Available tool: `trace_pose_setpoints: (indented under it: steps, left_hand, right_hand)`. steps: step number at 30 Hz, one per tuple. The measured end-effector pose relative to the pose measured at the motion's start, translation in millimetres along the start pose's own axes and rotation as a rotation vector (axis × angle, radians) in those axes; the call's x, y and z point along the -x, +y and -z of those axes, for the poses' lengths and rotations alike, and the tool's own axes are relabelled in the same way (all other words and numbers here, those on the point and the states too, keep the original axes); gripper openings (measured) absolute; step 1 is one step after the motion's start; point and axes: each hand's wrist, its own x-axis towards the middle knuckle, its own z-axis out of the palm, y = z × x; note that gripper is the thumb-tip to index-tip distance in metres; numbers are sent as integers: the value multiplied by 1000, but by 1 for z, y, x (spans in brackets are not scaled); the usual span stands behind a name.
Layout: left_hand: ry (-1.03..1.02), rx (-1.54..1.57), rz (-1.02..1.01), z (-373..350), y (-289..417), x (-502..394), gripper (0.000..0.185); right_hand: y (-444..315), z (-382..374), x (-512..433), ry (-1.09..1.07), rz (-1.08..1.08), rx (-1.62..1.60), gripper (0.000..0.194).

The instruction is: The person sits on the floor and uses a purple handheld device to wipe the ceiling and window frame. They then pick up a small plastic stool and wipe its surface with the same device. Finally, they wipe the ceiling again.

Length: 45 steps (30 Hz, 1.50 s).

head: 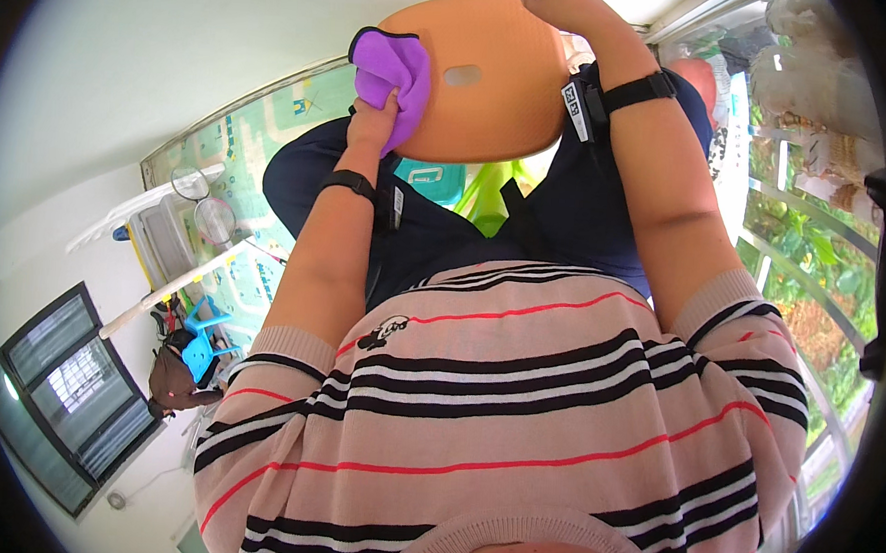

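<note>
My left hand (372, 126) grips a purple cloth (401, 71) with dark edging, bunched against the left side of an orange plastic stool seat (499, 62). The seat has rounded corners and an oval hole near its middle, and it sits between my knees. My right hand (566, 5) is at the seat's far right edge with its fingers curled. The top of the picture crops that hand, so whether it grips the edge cannot be told.
Below the seat are a teal plastic box (433, 182) and a bright green plastic piece (492, 196). Badminton rackets (214, 219) and a blue chair (200, 350) are on the left, on or near a patterned mat (270, 140). A railing (814, 213) runs along the right.
</note>
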Motion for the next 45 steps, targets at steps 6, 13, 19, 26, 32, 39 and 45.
trace_pose_setpoints:
  steps: [6,13,19,26,32,39,45]
  left_hand:
    - [89,140,177,-28,8,36,96]
    - [-338,1053,418,-60,6,78,50]
    - [-941,1162,294,-37,73,136,41]
    - [-755,1118,44,-37,129,86,33]
    - [-729,1454,-213,-56,134,43,19]
    - [-788,912,-148,-38,95,30,23]
    - [-691,903,-231,-5,58,33,19]
  right_hand:
    - [4,-10,-3,16,21,45,32]
    - [13,-23,-7,81,32,84,32]
    - [12,-16,10,9,37,42,33]
    - [14,-5,33,2,43,10,34]
    - [-6,-24,55,-59,218,-89,49]
    - [-60,-87,93,-109,16,386,80]
    - [-18,-82,58,173,-404,233,62]
